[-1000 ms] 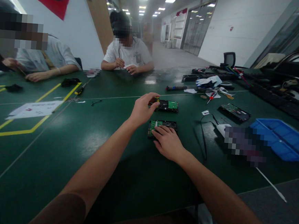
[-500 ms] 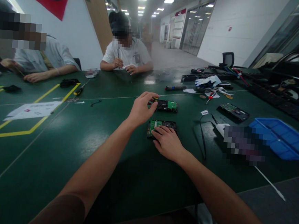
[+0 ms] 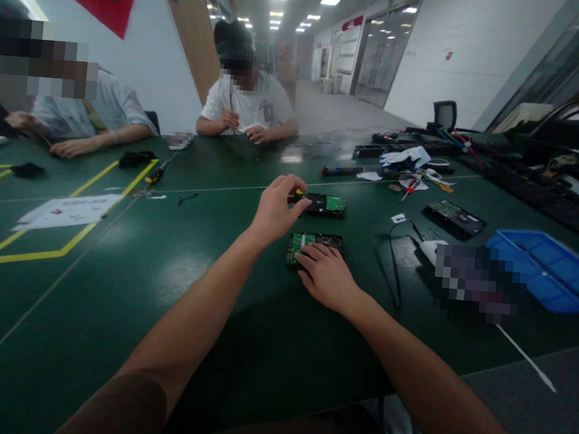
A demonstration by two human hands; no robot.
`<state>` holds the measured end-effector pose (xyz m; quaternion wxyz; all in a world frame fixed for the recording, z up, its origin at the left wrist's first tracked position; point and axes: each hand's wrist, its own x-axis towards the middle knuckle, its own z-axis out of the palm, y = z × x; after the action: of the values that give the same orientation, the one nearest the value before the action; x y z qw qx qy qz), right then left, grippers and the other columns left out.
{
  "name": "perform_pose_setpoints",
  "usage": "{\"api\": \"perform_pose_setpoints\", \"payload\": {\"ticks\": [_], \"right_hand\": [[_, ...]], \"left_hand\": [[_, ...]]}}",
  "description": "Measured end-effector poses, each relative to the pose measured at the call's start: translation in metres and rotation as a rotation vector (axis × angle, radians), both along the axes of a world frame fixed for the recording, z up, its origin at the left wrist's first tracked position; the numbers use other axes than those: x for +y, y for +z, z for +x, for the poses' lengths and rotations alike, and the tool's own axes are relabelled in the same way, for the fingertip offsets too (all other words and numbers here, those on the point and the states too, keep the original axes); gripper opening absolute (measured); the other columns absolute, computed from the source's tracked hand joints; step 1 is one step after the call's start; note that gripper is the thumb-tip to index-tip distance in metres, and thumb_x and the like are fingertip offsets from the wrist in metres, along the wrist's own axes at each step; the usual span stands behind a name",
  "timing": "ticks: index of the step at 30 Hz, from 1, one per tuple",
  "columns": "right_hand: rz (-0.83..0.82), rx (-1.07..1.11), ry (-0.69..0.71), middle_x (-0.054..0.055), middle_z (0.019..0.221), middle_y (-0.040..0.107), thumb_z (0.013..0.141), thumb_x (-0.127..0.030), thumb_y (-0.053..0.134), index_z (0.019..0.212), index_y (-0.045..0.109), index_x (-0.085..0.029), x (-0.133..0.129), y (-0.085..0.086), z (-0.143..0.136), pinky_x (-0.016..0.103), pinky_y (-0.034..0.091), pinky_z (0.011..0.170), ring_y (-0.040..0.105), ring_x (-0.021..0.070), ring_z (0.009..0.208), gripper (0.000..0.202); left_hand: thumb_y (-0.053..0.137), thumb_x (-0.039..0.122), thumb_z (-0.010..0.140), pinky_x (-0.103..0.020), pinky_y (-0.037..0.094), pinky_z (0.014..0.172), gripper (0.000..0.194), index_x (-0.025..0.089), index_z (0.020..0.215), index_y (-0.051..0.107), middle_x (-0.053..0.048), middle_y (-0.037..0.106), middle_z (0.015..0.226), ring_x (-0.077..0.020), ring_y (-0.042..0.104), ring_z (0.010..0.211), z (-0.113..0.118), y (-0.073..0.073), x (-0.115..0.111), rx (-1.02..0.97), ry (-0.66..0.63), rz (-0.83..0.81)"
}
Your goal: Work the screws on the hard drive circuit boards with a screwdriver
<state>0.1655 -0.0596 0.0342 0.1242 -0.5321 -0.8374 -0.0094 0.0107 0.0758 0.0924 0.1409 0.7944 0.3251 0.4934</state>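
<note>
My left hand is closed in a pinch on a small yellow-and-black handle, like a screwdriver's; its lower end is hidden by the fingers. Just beyond it lies a hard drive with a green circuit board. Nearer to me, my right hand grips another hard drive, fingers spread over its top and the thumb at its near edge. Part of that drive's green board shows at the left of my fingers.
To the right lie a third hard drive, a blue tray, and a black cord. A red-handled screwdriver and gloves are farther back. Another screwdriver and a paper sheet lie left. Two people sit across the table.
My left fingers have shifted slightly around the yellow-and-black handle. My right hand stays on the near hard drive. The whole view has moved a little.
</note>
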Motion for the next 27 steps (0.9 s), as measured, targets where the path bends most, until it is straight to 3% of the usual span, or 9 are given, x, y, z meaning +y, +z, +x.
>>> {"api": "perform_pose_setpoints", "payload": {"ticks": [7,15,27], "right_hand": [[0.0,-0.002,0.002,0.013,0.145,0.064,0.103,-0.027,0.056,0.14,0.065,-0.019,0.0001,0.0014,0.0,0.05,0.04,0.111,0.053,0.0317,0.137,0.039],[0.006,0.014,0.004,0.013,0.144,0.065,0.103,-0.027,0.056,0.139,0.065,-0.02,0.0005,0.0012,0.0002,0.05,0.04,0.112,0.054,0.0316,0.137,0.038],[0.03,0.072,-0.024,0.013,0.142,0.066,0.104,-0.029,0.055,0.133,0.068,-0.02,0.0005,0.004,0.0025,0.051,0.042,0.111,0.056,0.0311,0.134,0.033]], "left_hand": [[0.073,0.016,0.087,-0.033,0.06,0.087,0.021,0.022,0.106,0.063,-0.002,0.073,0.1,-0.0159,0.071,0.089,-0.0008,-0.0017,0.001,-0.018,-0.045,-0.049],[0.062,0.01,0.09,-0.032,0.06,0.083,0.026,0.023,0.113,0.068,-0.005,0.075,0.108,-0.0169,0.071,0.093,-0.0018,0.0006,-0.0008,0.022,-0.033,-0.016],[0.065,0.012,0.09,-0.032,0.059,0.084,0.026,0.023,0.113,0.068,-0.005,0.074,0.108,-0.0168,0.069,0.093,0.0,-0.0021,0.0014,0.017,-0.032,-0.015]]}}
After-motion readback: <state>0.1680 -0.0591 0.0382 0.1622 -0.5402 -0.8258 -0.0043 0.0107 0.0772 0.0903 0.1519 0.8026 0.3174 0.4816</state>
